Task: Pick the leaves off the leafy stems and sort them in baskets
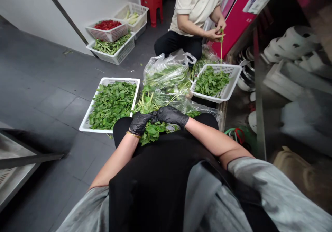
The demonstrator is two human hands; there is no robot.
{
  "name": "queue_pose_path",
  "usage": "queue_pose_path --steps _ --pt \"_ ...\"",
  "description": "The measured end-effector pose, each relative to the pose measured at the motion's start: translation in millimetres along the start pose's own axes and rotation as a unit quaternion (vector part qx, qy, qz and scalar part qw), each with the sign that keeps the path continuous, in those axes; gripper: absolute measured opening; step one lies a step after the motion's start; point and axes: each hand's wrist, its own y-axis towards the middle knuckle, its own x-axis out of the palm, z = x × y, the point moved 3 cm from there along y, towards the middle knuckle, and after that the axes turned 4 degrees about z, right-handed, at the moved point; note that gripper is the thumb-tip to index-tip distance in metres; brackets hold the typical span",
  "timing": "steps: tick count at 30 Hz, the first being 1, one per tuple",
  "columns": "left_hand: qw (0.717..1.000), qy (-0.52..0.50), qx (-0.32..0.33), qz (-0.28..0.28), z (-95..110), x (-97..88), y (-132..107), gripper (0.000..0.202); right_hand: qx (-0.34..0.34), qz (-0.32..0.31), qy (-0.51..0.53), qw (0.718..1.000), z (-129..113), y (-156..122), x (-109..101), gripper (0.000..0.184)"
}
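Black apron (160, 176) nearest; at twelve o'clock, left hand (140, 123) and right hand (171, 115) close on leafy greens (153, 132) — best to grip stalks firmly and strip leaves cleanly.

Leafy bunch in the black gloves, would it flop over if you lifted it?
Probably floppy: the leafy bunch droops below the left hand and right hand. Likely light, being thin stems and leaves. Such thin leaves may tear or drop off easily.
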Motion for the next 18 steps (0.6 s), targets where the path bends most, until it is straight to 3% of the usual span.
queue_pose_path --steps 2,5,8,10,13,16,18 --pt "0.998 -0.022 0.021 0.048 -0.7 5.3 -0.3 0.022 -0.02 0.035 0.011 0.999 0.1 4.6 6.9 0.022" --pt "0.991 -0.056 0.036 0.114 -2.1 7.5 -2.3 0.025 -0.015 0.148 0.102 0.984 5.1 5.3 3.1 0.025" --pt "0.988 -0.074 0.006 0.135 -0.8 -0.2 -4.6 0.023 0.056 0.257 0.209 0.942 15.5 -6.6 -18.4 0.04" --pt "0.988 -0.082 -0.004 0.134 2.4 -7.1 -5.6 0.022 0.082 0.28 0.23 0.928 18.7 -17.0 -34.9 0.048" --pt "0.988 -0.094 -0.029 0.118 4.3 -8.8 -5.4 0.024 0.061 0.201 0.226 0.951 15.6 -22.3 -41.3 0.041" --pt "0.986 -0.115 -0.061 0.101 0.5 -1.1 -4.1 0.028 0.005 0.05 0.219 0.974 11.9 -11.2 -20.1 0.033" --pt "0.987 -0.113 -0.053 0.104 -1.9 2.5 -4.4 0.031 -0.037 -0.002 0.182 0.983 13.2 -1.1 -5.6 0.027"
